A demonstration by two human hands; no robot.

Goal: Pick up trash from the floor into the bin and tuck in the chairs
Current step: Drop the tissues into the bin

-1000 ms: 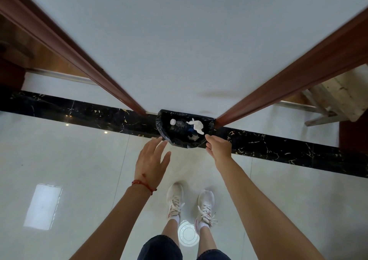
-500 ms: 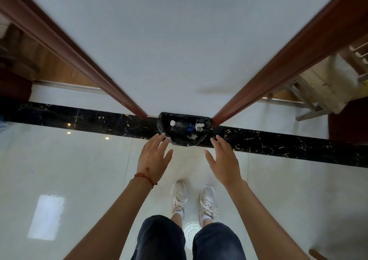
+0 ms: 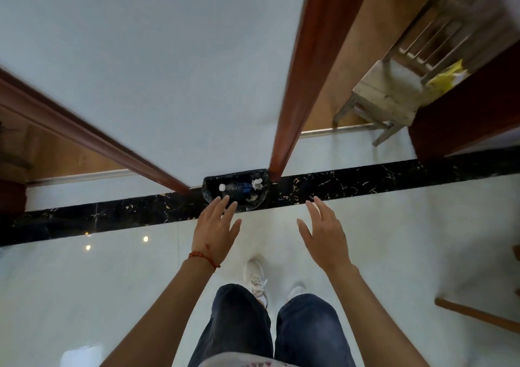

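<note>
A bin (image 3: 208,195) lined with a black bag stands on the floor against the white wall. Inside it lie a clear plastic bottle (image 3: 235,187) with a white cap and a crumpled white tissue (image 3: 257,183). My left hand (image 3: 215,231), with a red string at the wrist, hovers just in front of the bin's near rim, fingers spread and holding nothing. My right hand (image 3: 323,236) is also open and apart from the bin, to its right. A pale wooden chair (image 3: 385,91) stands beyond the doorway at the upper right.
Red-brown door frames (image 3: 301,79) flank the white wall (image 3: 168,57) on both sides. A black marble strip (image 3: 365,182) runs across the glossy white tile floor. Something yellow (image 3: 447,75) lies beside the chair. A wooden edge (image 3: 475,314) shows at the lower right. My feet stand below.
My right hand has let go at the bin's rim, opened and drawn back to the right. The view has swung right, showing more of the chair. My legs have stepped.
</note>
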